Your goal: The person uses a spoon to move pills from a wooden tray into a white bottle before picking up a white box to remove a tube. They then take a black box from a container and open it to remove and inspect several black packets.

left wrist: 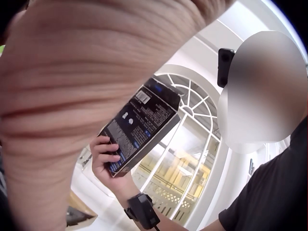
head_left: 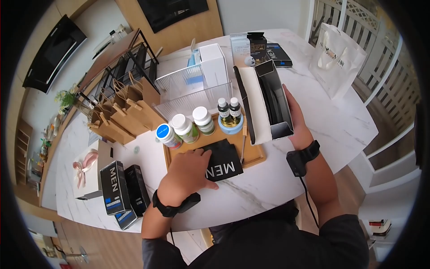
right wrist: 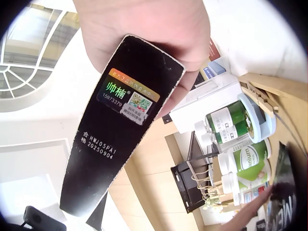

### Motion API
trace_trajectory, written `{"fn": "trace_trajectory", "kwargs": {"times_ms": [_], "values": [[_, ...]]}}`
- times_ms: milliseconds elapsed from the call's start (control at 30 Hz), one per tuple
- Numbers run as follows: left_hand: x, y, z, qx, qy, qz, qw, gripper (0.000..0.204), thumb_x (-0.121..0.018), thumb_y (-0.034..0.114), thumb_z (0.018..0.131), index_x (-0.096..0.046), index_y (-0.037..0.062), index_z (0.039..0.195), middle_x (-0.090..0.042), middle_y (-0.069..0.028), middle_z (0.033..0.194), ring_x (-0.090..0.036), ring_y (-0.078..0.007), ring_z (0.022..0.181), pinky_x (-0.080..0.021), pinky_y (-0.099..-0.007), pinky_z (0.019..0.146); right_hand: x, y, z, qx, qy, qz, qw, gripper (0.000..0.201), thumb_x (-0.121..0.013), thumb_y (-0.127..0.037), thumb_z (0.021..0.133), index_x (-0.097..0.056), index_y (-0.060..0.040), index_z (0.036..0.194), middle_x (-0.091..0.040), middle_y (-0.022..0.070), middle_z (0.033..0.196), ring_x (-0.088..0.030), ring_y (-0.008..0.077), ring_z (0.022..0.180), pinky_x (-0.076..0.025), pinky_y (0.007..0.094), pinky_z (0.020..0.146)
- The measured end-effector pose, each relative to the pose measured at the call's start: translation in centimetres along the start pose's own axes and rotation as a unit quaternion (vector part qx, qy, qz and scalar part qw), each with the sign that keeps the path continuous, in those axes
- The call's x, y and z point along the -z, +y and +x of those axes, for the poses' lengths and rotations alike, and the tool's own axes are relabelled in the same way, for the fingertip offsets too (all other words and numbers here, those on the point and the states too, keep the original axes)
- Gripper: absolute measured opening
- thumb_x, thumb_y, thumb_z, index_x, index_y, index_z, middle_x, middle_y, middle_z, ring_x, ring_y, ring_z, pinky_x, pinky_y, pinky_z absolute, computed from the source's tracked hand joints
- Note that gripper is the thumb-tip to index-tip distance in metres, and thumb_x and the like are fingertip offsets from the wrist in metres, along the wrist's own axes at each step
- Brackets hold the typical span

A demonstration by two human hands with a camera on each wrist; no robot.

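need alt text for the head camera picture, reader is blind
A person's right hand holds an open black box above a marble-patterned table, while the left hand rests on a black packet marked MEN on a wooden tray. White-capped bottles stand behind the packet; brown paper bags and more black boxes are at left.

Left hand [head_left: 190, 169] lowered; right hand [head_left: 296, 114] raised and gripping.
Head view: the left forearm [head_left: 157, 220] reaches forward from the person's left side, its hand palm down, the fingers lightly bent and directed forward and inward, the thumb [head_left: 208, 180] set apart from them. The right forearm [head_left: 321, 181] rises forward from a bent elbow, its hand upright with the palm turned inward. The left wrist view shows the right fingers [left wrist: 106, 148] curled in a hold, slightly separated. Both wrists are banded in black; short dark sleeves [head_left: 345, 237] cover the upper arms.
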State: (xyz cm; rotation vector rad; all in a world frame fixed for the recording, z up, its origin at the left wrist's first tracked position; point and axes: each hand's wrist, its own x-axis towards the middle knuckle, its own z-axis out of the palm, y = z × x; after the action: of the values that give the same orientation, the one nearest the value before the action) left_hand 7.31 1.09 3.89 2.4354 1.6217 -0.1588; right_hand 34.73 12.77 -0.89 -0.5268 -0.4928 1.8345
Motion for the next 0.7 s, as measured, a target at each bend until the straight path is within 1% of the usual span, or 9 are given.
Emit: {"fn": "trace_trajectory", "kwargs": {"times_ms": [133, 333, 400, 433, 467, 567, 600, 633, 700], "values": [[-0.9, 0.0, 0.5, -0.006, -0.009, 0.039, 0.999, 0.071, -0.084, 0.035, 0.063, -0.058, 0.0030, 0.121, -0.064, -0.0139, 0.112, -0.062, -0.0312, 0.102, -0.049, -0.0394, 0.085, 0.6, -0.1, 0.4, -0.017, 0.009, 0.001, 1.000, 0.038, -0.062, -0.038, 0.094, -0.063, -0.0057, 0.114, -0.070, 0.0082, 0.099, -0.070, 0.0171, 0.081, -0.059, 0.0293, 0.072], [1.9, -0.4, -0.5, 0.000, -0.033, -0.083, 0.996, 0.034, -0.073, 0.024, 0.077, -0.064, 0.0066, 0.106, -0.067, -0.0138, 0.087, -0.065, -0.0326, 0.083, -0.049, -0.0430, 0.070, 0.6, -0.2, 0.4, -0.043, 0.018, 0.006, 0.999, 0.038, -0.062, -0.039, 0.094, -0.063, -0.0059, 0.113, -0.070, 0.0075, 0.098, -0.070, 0.0173, 0.080, -0.060, 0.0301, 0.071], [2.5, -1.0, -0.7, -0.045, 0.097, -0.070, 0.992, 0.018, -0.066, 0.017, 0.084, -0.067, 0.0066, 0.100, -0.066, -0.0158, 0.079, -0.065, -0.0332, 0.077, -0.050, -0.0429, 0.067, -0.6, -0.2, -0.4, -0.034, 0.012, 0.022, 0.999, 0.039, -0.061, -0.039, 0.094, -0.062, -0.0056, 0.113, -0.070, 0.0081, 0.099, -0.070, 0.0173, 0.080, -0.060, 0.0300, 0.072], [3.3, -1.0, -1.1, -0.050, 0.099, -0.069, 0.991, 0.018, -0.066, 0.017, 0.084, -0.067, 0.0066, 0.100, -0.066, -0.0158, 0.079, -0.065, -0.0332, 0.077, -0.050, -0.0429, 0.067, -0.6, -0.2, -0.3, -0.029, 0.013, 0.021, 0.999, 0.039, -0.061, -0.039, 0.094, -0.062, -0.0056, 0.113, -0.070, 0.0081, 0.099, -0.070, 0.0173, 0.080, -0.060, 0.0300, 0.072], [4.5, -0.7, -1.9, -0.029, 0.193, -0.055, 0.979, 0.016, -0.064, 0.012, 0.085, -0.068, 0.0055, 0.099, -0.066, -0.0161, 0.080, -0.065, -0.0329, 0.077, -0.050, -0.0415, 0.067, -0.3, -0.2, -0.1, -0.008, 0.022, 0.000, 1.000, 0.039, -0.061, -0.039, 0.094, -0.062, -0.0054, 0.113, -0.070, 0.0088, 0.099, -0.070, 0.0174, 0.080, -0.060, 0.0302, 0.072], [6.9, 0.3, -4.0, 0.032, 0.400, -0.051, 0.914, 0.021, -0.064, 0.000, 0.083, -0.068, 0.0022, 0.103, -0.065, -0.0156, 0.083, -0.065, -0.0315, 0.077, -0.049, -0.0358, 0.066, 0.1, 0.0, 0.2, 0.005, 0.030, -0.014, 0.999, 0.039, -0.060, -0.039, 0.095, -0.060, -0.0045, 0.113, -0.069, 0.0102, 0.099, -0.070, 0.0169, 0.079, -0.059, 0.0296, 0.072], [7.1, 0.4, -4.3, 0.009, 0.480, -0.011, 0.877, 0.028, -0.064, -0.007, 0.079, -0.069, 0.0017, 0.106, -0.061, -0.0110, 0.077, -0.060, -0.0264, 0.069, -0.045, -0.0309, 0.062, 0.5, 0.2, 0.4, 0.008, 0.033, -0.055, 0.998, 0.038, -0.059, -0.039, 0.095, -0.060, -0.0043, 0.113, -0.069, 0.0100, 0.099, -0.070, 0.0165, 0.079, -0.059, 0.0291, 0.072], [6.8, 0.4, -4.5, 0.011, 0.481, -0.009, 0.877, 0.028, -0.064, -0.007, 0.079, -0.069, 0.0017, 0.106, -0.061, -0.0110, 0.077, -0.060, -0.0264, 0.069, -0.045, -0.0309, 0.062, 0.6, 0.4, 0.6, 0.010, 0.034, -0.095, 0.995, 0.038, -0.058, -0.038, 0.096, -0.060, -0.0042, 0.112, -0.069, 0.0098, 0.099, -0.070, 0.0162, 0.079, -0.059, 0.0286, 0.072], [5.9, 0.9, -4.5, -0.008, 0.605, 0.059, 0.794, 0.038, -0.071, -0.005, 0.069, -0.075, 0.0080, 0.104, -0.050, -0.0027, 0.068, -0.050, -0.0193, 0.056, -0.040, -0.0301, 0.051, 0.1, 0.8, 0.4, 0.003, 0.030, -0.117, 0.993, 0.038, -0.056, -0.038, 0.097, -0.059, -0.0037, 0.114, -0.069, 0.0095, 0.100, -0.070, 0.0154, 0.080, -0.059, 0.0279, 0.072]]}}
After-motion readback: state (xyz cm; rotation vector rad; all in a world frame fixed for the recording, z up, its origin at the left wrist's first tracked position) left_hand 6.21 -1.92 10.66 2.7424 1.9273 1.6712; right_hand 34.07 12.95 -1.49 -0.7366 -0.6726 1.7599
